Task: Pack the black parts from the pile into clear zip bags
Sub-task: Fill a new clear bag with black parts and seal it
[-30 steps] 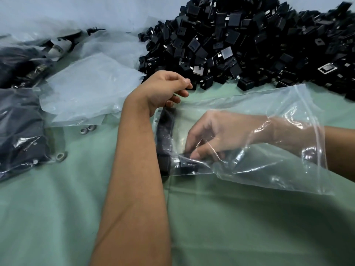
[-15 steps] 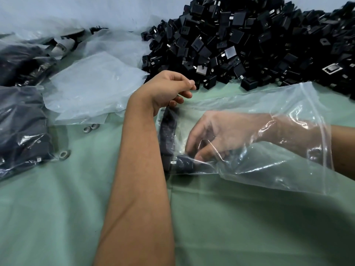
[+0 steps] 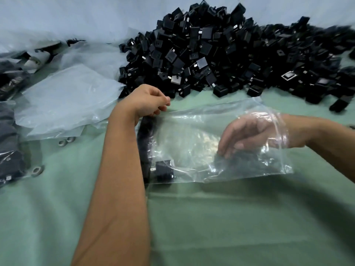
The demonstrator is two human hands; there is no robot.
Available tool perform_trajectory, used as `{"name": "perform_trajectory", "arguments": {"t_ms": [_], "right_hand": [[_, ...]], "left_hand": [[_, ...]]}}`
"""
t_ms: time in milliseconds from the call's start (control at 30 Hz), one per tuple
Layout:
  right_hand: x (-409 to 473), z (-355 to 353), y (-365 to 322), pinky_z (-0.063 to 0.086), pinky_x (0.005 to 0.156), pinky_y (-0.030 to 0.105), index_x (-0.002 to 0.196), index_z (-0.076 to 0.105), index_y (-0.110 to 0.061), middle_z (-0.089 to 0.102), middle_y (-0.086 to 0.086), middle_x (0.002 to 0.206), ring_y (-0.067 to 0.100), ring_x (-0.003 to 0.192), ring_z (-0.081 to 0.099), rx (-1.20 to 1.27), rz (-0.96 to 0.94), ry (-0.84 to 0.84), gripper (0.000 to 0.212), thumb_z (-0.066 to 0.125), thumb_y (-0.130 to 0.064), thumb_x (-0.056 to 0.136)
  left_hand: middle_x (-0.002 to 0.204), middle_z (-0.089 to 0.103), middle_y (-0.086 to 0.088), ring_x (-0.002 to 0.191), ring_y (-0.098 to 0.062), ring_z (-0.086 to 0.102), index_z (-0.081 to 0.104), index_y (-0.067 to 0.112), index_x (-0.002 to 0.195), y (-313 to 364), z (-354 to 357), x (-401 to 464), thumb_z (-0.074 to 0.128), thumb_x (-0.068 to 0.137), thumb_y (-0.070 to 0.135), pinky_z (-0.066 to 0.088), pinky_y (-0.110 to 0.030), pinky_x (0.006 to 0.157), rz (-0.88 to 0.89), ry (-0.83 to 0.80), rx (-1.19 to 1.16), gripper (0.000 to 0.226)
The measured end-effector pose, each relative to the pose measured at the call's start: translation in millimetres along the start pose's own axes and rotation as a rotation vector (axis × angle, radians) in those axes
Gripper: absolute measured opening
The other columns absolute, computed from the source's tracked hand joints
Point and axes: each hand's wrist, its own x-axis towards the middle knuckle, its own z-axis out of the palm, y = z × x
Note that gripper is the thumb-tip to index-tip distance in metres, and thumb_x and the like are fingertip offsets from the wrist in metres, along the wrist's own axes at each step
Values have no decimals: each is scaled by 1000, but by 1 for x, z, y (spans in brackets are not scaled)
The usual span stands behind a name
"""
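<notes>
while our right hand (image 3: 247, 135) sits inside the clear plastic zip bag (image 3: 194, 143) with its fingers loosely curled and holding nothing that we can make out, our left hand (image 3: 148, 101) pinches the bag's far left corner, fingers curled round the film. we judge the step in hand to be the loading of this bag: a row of small black box-shaped plastic parts (image 3: 146, 146) lines its closed left end, and one more black part (image 3: 163, 170) lies at the near left corner, apart from the right fingers. the large heap of loose black parts (image 3: 221, 52) rests on the green cloth-covered table (image 3: 230, 227) just beyond the bag. we judge that the next move calls for drawing the right hand out through the bag's mouth at the wrist and reaching to the heap, while the left hand keeps the bag flat. empty clear bags (image 3: 65, 98) and filled bags (image 3: 11, 146) lie to the left. we can read no brand, label or writing anywhere.
</notes>
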Motion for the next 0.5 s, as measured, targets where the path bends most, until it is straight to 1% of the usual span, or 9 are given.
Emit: {"name": "perform_trajectory", "arguments": {"t_ms": [100, 167, 233, 300, 333, 367, 400, 433, 500], "right_hand": [[-48, -14, 7, 60, 92, 45, 126, 69, -11, 75, 17, 115, 40, 105, 73, -35, 92, 96, 25, 57, -17, 105], [-69, -22, 8, 62, 75, 40, 112, 75, -14, 76, 21, 101, 40, 85, 76, -19, 237, 245, 18, 61, -22, 102], [-75, -32, 13, 60, 61, 30, 96, 77, -14, 76, 21, 88, 33, 67, 74, -65, 365, 531, 15, 64, -21, 99], [-65, -42, 23, 57, 55, 24, 97, 76, -8, 77, 16, 83, 23, 61, 73, -147, 424, 866, 14, 65, -14, 101], [-54, -47, 27, 57, 56, 25, 100, 75, -8, 77, 13, 84, 20, 63, 73, -237, 432, 1004, 12, 65, -14, 102], [-44, -52, 31, 56, 63, 27, 104, 74, -11, 77, 10, 90, 20, 69, 72, -384, 430, 1084, 11, 65, -16, 101], [-34, -58, 34, 55, 73, 30, 111, 73, -16, 75, 7, 100, 21, 79, 71, -564, 435, 1098, 13, 66, -18, 101], [-23, -64, 37, 53, 84, 33, 122, 71, -21, 70, 7, 111, 24, 91, 67, -721, 453, 1058, 22, 65, -21, 100], [-7, -73, 42, 47, 103, 41, 139, 63, -29, 57, 12, 128, 32, 117, 55, -883, 528, 942, 39, 63, -25, 100]], "left_hand": [[81, 74, 1, 66, -8, 62, 76, 15, 87, 1, 3, 0, 68, 98, 27, 46, -18, 57, -5, 9, 67, 18], [82, 75, 0, 68, -10, 61, 76, 15, 87, 6, 7, 0, 68, 97, 26, 46, -24, 62, 1, 8, 96, 17], [79, 74, 1, 66, -11, 59, 75, 14, 87, 15, 13, 1, 69, 96, 25, 45, -25, 60, 25, 11, 118, 16], [78, 73, 1, 66, -10, 59, 74, 14, 87, 27, 24, 0, 70, 95, 22, 46, -24, 59, 89, 15, 140, 12], [79, 72, 1, 66, -9, 59, 74, 15, 88, 35, 32, 0, 70, 94, 20, 48, -24, 60, 144, 6, 148, 9], [78, 70, 2, 66, -8, 58, 74, 15, 88, 45, 43, -2, 71, 93, 19, 48, -25, 63, 207, -13, 148, 7], [76, 67, 2, 65, -7, 57, 74, 15, 89, 55, 54, -4, 72, 92, 17, 46, -24, 64, 271, -45, 138, 4], [73, 65, 4, 62, -5, 54, 75, 16, 89, 65, 67, -7, 73, 91, 14, 44, -23, 65, 335, -89, 127, 3], [75, 63, 5, 59, 0, 50, 76, 16, 92, 83, 93, -16, 71, 91, 8, 43, -20, 63, 453, -193, 126, 10]]}}
